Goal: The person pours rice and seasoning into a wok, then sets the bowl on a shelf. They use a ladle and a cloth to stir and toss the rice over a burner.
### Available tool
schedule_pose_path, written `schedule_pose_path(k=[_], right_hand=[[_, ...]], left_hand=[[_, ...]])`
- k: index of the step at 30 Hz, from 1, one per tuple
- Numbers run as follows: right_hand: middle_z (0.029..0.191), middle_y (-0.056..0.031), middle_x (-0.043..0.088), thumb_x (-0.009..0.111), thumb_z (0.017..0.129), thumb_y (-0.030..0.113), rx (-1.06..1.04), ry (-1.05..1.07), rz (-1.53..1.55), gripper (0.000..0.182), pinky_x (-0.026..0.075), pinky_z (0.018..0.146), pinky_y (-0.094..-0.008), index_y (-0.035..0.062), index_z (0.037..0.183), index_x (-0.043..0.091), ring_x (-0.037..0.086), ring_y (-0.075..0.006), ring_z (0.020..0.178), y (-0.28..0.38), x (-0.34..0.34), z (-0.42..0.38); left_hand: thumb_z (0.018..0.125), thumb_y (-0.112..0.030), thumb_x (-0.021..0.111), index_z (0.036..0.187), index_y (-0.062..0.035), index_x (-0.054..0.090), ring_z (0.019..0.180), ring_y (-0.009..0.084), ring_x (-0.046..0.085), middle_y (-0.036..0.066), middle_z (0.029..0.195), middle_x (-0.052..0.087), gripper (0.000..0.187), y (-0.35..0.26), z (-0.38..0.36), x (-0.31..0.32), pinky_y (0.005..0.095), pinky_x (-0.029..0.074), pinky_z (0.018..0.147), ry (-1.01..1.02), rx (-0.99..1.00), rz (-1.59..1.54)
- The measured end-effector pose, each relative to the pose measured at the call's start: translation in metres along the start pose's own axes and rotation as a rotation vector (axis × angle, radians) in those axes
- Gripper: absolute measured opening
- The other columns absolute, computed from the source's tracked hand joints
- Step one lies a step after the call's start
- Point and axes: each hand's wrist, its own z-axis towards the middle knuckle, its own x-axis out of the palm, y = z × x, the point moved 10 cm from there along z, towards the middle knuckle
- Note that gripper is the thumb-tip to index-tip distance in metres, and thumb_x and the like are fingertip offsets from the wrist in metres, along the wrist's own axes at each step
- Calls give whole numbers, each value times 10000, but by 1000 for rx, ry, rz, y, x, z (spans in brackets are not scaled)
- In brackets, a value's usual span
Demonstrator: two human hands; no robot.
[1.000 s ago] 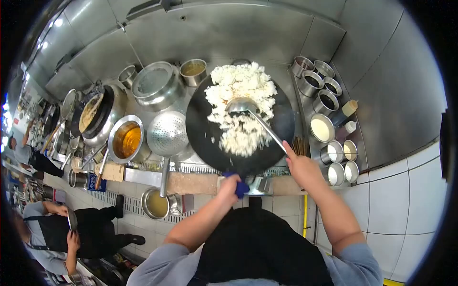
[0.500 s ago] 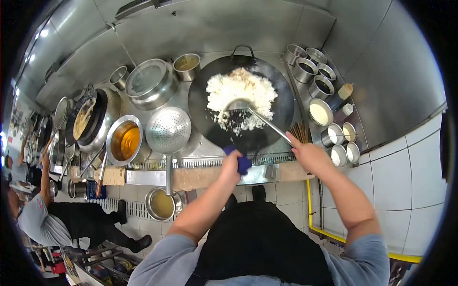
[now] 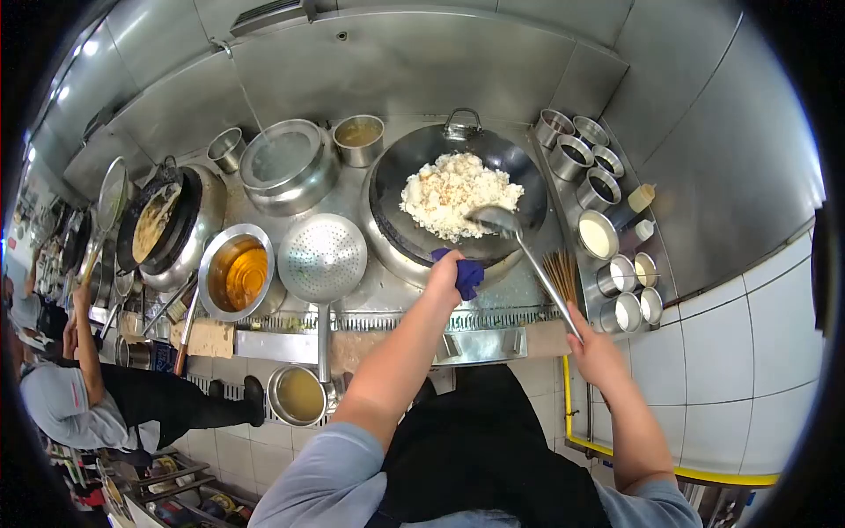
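My left hand (image 3: 444, 277) is closed on a folded purple cloth (image 3: 469, 279), which lies against the near rim of a black wok (image 3: 518, 162). Whether a wok handle sits under the cloth is hidden. White rice (image 3: 453, 189) with some brown patches is heaped in the wok. A metal ladle (image 3: 497, 218) has its bowl at the rice's near right edge. Closed round the lower end of its long handle, my right hand (image 3: 601, 355) is to the right of the wok, near a bamboo brush (image 3: 562, 269).
Left of the wok are a perforated strainer (image 3: 322, 251), a bowl of amber liquid (image 3: 239, 271) and a lidded pot (image 3: 286, 167). Seasoning containers (image 3: 598, 233) and bottles line the right side. At far left, a co-worker (image 3: 66, 396) stands by another wok (image 3: 158, 220).
The wok has tipped and shifted, and the rice has gathered into a more compact, browner heap. My left hand moved slightly up and right; my right hand drew the ladle back toward me.
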Motion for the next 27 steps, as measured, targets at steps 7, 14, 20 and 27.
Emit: schedule_pose_path(k=[7,14,20,27], right_hand=[[860,-260,620,498,907,282,63,39,42,564,485,711,-500,331,1420,269,605,-433,782,-7,20,3],[799,-241,625,492,915,239,-2,-108,237,556,481,691,-500,308,1422,275,605,-435,739,27,-39,24],[784,-257,621,453,932,278,-118,22,-123,590,476,686,-500,284,1453,176,605,-425,729,37,13,129],[857,-248,632,438,927,261,-48,7,21,586,481,723,-496,283,1454,182,622,-399,782,57,-21,120]], left_hand=[[777,-203,502,849,-56,533,576,277,597,132,710,608,166,0,9,1,415,497,508,25,-1,1],[847,-353,564,907,-70,509,733,284,625,106,814,598,294,12,-33,16,439,542,606,155,-66,-228],[836,-193,532,943,-64,463,668,242,603,118,831,588,181,5,-2,6,322,469,432,98,-34,-206],[792,-125,525,922,-54,462,554,201,516,102,756,530,161,7,14,0,285,335,357,0,49,-152]])
